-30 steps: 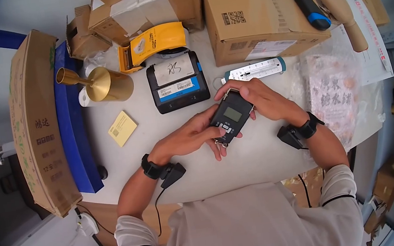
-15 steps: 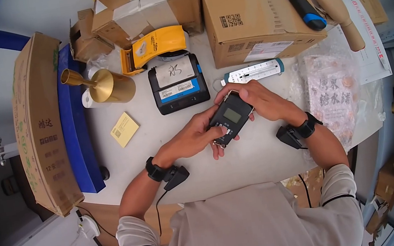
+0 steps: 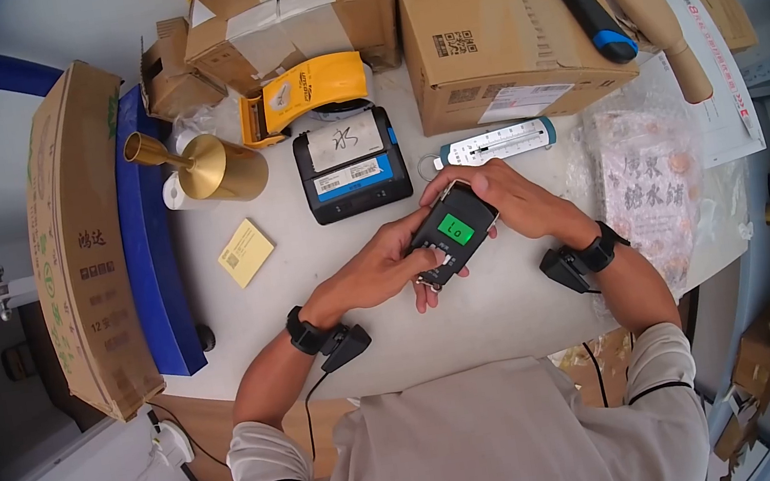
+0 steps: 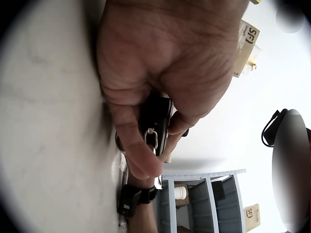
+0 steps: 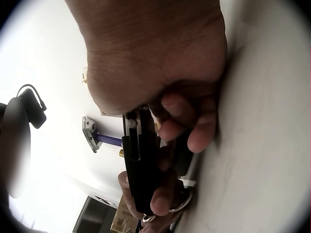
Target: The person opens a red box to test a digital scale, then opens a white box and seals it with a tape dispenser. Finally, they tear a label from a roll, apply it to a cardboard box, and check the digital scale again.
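Observation:
Between both hands, above the table [image 3: 399,337], is a black digital hanging scale [image 3: 455,230] with a metal ring at its lower end. Its screen glows green and reads "Lo". My left hand [image 3: 365,271] holds the lower end, thumb on the buttons and fingers beneath. At the upper end, my right hand [image 3: 533,205] grips the scale's body from the far side. In the left wrist view a metal shackle [image 4: 151,138] hangs by the left fingers. The right wrist view shows the scale's dark edge [image 5: 141,174] with the left fingers around it.
Just beyond the hands are a label printer [image 3: 355,178] and a spring scale [image 3: 494,141]. Yellow sticky notes [image 3: 247,252] and a brass vessel [image 3: 232,168] lie to the left. A plastic-wrapped package [image 3: 646,174] is at right. Cardboard boxes [image 3: 514,35] line the back.
The hanging scale's screen has gone from unlit to lit green with "Lo". The left thumb has shifted slightly over the buttons; both hands keep their hold.

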Demonstrator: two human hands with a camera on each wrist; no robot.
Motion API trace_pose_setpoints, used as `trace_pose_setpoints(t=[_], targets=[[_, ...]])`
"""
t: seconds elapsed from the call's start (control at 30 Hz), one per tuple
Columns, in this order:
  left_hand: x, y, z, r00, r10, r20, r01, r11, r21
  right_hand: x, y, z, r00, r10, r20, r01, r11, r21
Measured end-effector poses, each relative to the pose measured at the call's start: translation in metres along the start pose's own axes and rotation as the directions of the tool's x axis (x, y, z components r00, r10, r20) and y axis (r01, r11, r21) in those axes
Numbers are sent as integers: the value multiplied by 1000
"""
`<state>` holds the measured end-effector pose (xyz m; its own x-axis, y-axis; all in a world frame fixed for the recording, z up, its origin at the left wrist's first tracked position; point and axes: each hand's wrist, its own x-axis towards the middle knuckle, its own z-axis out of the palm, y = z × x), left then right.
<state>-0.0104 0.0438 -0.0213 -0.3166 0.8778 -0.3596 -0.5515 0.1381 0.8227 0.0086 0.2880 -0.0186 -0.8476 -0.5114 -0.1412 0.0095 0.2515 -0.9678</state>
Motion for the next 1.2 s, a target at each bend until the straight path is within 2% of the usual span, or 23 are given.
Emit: trace_pose_setpoints(t=[0.37,0.57,0.67,1.2], targets=[[0,2,1,1000,-2,-3,2,1000,12,1,-2,0,999,47,5,-48,999,24],[0,2,1,1000,8,3,-8,1000,28,1,-4,1,999,32,4,-32,999,26],[-1,3,3,1000,15,-7,-15,1000,14,1,-4,2,1000,-23,-20,24,999,21],[1,0,1,1000,26,4,-27,999,30,3,-5,2,999,-37,-25,38,998,46]])
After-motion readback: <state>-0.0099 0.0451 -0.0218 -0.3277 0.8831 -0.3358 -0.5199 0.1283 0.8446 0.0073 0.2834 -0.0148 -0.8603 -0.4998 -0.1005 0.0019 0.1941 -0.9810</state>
